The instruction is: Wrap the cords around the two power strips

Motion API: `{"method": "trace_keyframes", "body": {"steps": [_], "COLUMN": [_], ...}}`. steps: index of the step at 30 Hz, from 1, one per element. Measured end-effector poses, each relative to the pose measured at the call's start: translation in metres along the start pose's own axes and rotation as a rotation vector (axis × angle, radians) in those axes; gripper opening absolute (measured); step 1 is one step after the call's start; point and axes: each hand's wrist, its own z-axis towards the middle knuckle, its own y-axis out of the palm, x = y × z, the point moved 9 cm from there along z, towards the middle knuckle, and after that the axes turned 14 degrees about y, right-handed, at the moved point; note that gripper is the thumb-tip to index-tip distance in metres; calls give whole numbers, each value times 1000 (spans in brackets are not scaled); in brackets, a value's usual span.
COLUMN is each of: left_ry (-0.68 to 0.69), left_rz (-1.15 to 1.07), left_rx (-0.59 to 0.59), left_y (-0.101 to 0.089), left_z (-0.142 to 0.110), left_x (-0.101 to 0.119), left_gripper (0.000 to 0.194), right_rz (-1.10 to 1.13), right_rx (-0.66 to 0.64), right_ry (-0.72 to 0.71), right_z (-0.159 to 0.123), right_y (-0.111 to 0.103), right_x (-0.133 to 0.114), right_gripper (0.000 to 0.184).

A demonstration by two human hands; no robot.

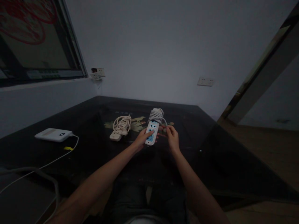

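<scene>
The light in here is dim. A pale, plain wall (pixel 144 46) rises behind the glossy black desk (pixel 215 161), with a socket plate (pixel 205 81) toward the right. Over on the left, red markings (pixel 25 28) cross the window (pixel 46 49); brownish floor (pixel 268 149) shows at right.

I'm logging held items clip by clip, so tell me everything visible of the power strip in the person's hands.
The power strip is long, white and plastic-looking, with a blue socket panel facing up. It tilts slightly right toward its far end, where its pale grey cord is wound around it in several turns. The left hand grips the near part, thumb across the panel; the right hand pinches a loose stretch of cord. Fine markings are unreadable.
</scene>
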Motion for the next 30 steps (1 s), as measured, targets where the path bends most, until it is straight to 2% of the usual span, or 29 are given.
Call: {"method": "trace_keyframes", "body": {"steps": [7, 12, 16, 19, 23, 26, 30], "left_ry": [-2, 20, 107, 224, 410, 499, 576], "left_rz": [203, 342, 571, 781, 1090, 1262, 1347], "left_rx": [97, 67, 33, -36, -189, -309, -372], "left_y": [-23, -31, -37, -32, -12, 3, 9], "left_z": [9, 14, 18, 20, 12, 4, -2], "left_x": [-4, -4, 4, 16, 32, 37, 38], "left_gripper": [43, 40, 36, 34, 33, 38, 43], "right_rz": [42, 11, 10, -96, -195, -194, -33], "right_rx": [-79, -17, 57, 118, 230, 361, 481], "right_ry": [176, 86, 16, -143, -295, -333, -288], "right_z": [6, 13, 13, 2, -16, -23, -13], "right_y": [8, -4, -17, -20, -21, -34, -64], "right_x": [18, 11, -3, -26, -50, -56, -49], "right_gripper": [35, 45, 41, 36, 32, 32, 33]}}
